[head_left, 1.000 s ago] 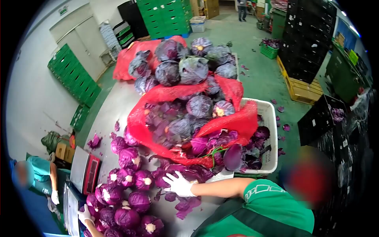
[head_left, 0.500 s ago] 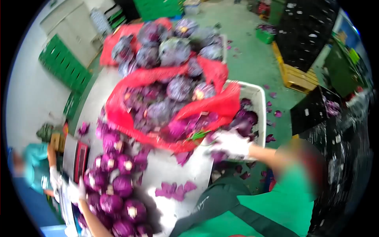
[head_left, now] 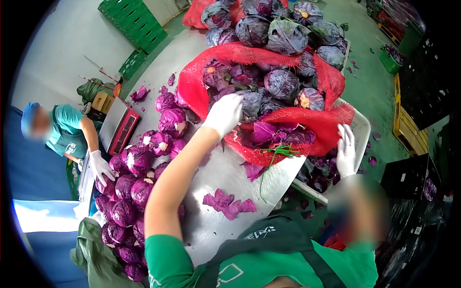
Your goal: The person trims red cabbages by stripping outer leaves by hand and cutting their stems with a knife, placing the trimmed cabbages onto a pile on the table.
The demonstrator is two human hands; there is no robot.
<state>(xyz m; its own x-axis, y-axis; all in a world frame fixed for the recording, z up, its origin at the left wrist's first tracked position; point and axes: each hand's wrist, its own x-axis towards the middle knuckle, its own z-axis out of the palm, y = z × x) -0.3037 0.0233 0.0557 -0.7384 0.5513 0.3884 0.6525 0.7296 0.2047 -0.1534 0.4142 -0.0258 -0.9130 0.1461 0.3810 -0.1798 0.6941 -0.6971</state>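
My left hand (head_left: 224, 115), in a white glove, is over the near-left part of the open red mesh bag (head_left: 197, 67), beside a dusky cabbage (head_left: 250, 103). Its fingers bend away and their tips are hidden. My right hand (head_left: 346, 151), also gloved, is raised at the bag's right side with fingers stretched out, holding nothing, above the white crate (head_left: 362, 126). Inside the bag are cabbages and loose purple leaves (head_left: 264, 133). Green string (head_left: 282, 150) hangs from the bag's near edge.
Peeled purple cabbages (head_left: 138, 161) are heaped on the left of the metal table (head_left: 204, 182), near a red-edged scale (head_left: 126, 126). A co-worker's gloved hand (head_left: 101, 168) touches the heap. Unpeeled cabbages (head_left: 288, 36) lie at the back. Leaf scraps (head_left: 229, 204) lie nearby.
My left hand has moved from the peeled heap to the bag. My right hand went from the table leaves to the crate and is now raised, open. The co-worker's hand has reached the heap.
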